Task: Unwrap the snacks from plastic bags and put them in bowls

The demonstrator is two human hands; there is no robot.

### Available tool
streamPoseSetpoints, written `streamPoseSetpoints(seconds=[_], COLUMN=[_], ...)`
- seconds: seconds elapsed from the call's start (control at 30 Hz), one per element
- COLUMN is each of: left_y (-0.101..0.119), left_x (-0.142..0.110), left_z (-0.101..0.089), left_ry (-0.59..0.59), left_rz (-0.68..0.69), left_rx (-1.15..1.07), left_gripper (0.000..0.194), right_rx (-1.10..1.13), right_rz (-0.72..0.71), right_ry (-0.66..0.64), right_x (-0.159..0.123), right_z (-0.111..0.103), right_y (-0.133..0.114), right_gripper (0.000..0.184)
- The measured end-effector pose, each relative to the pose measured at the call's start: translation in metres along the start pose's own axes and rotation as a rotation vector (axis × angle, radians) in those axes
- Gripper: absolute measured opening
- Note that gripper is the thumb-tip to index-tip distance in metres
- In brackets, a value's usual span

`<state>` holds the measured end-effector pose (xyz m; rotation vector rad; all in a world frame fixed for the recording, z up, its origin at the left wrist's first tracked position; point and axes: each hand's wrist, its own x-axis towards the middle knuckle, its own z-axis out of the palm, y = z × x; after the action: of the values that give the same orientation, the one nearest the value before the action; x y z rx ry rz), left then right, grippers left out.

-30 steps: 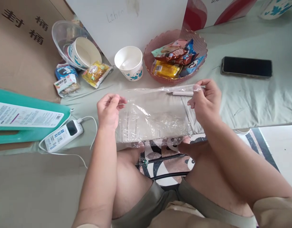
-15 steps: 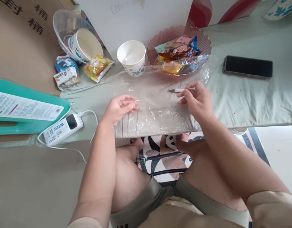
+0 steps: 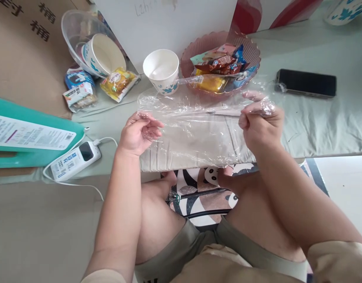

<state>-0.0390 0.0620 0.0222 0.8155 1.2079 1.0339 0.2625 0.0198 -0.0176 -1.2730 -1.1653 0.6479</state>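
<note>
A sheet of clear plastic film [image 3: 195, 133], crinkled and shiny, stretches between my hands above the table's front edge. My left hand [image 3: 139, 131] has its fingers curled at the film's left side, gripping it. At the right, my right hand [image 3: 262, 120] is closed on the film, with plastic draped over its bent fingers. A slim white pen [image 3: 225, 113] with a dark tip shows through the film between the hands, close to my right fingers. Whether the film is a single sheet or a bag, I cannot tell.
A paper cup [image 3: 161, 72] and a pink ribbed bowl [image 3: 192, 51] of wrapped snacks stand just behind the film. A phone [image 3: 306, 83] lies right. At left are snack packs [image 3: 119, 84], a power strip [image 3: 76, 161] with cord and a green jug [image 3: 36, 137].
My right hand has moved right and slightly up, pulling the film with it and bunching it. More of the pen shows. My left hand has shifted slightly left.
</note>
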Motion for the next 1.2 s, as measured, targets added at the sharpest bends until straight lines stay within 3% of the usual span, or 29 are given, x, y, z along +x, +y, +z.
streamPoseSetpoints(seconds=[0.13,0.2,0.27,0.4,0.5,0.57,0.77,0.83,0.97,1.1,1.2], left_y=[-0.003,-0.006,-0.009,-0.012,-0.014,-0.016,-0.016,-0.016,-0.019,-0.021,-0.021], left_x=[0.003,0.006,0.010,0.019,0.023,0.024,0.017,0.017,0.025,0.033,0.037], left_z=[-0.008,-0.011,-0.014,-0.015,-0.013,-0.011,0.000,0.002,0.003,-0.004,-0.011], left_ry=[-0.103,-0.132,-0.131,-0.147,-0.112,-0.055,-0.025,-0.022,0.148,0.324,0.399], left_rz=[-0.015,-0.028,-0.038,-0.121,-0.197,-0.203,-0.146,-0.156,-0.029,0.137,0.167], left_rx=[-0.071,-0.061,-0.025,-0.003,0.022,0.058,0.065,0.077,0.030,-0.050,-0.088], left_gripper=[0.022,0.017,0.014,0.011,0.040,0.048,0.020,0.020,0.032,0.026,0.037], right_rx=[0.175,0.237,0.193,0.044,-0.079,-0.166,-0.186,-0.217,-0.336,-0.459,-0.592], right_rz=[-0.089,-0.128,-0.193,-0.360,-0.511,-0.570,-0.666,-0.678,-0.692,-0.699,-0.671], right_ry=[0.011,-0.021,-0.050,-0.094,-0.140,-0.191,-0.300,-0.382,-0.560,-0.590,-0.630], right_x=[0.000,0.000,-0.001,-0.009,-0.020,-0.027,-0.032,-0.029,-0.026,-0.026,-0.027], right_z=[-0.006,-0.008,-0.010,-0.015,-0.019,-0.022,-0.022,-0.020,-0.018,-0.017,-0.017], right_y=[-0.001,0.001,0.001,-0.012,-0.031,-0.042,-0.052,-0.049,-0.045,-0.042,-0.034], right_gripper=[0.014,0.020,0.013,0.025,0.028,0.024,0.034,0.037,0.038,0.042,0.043])
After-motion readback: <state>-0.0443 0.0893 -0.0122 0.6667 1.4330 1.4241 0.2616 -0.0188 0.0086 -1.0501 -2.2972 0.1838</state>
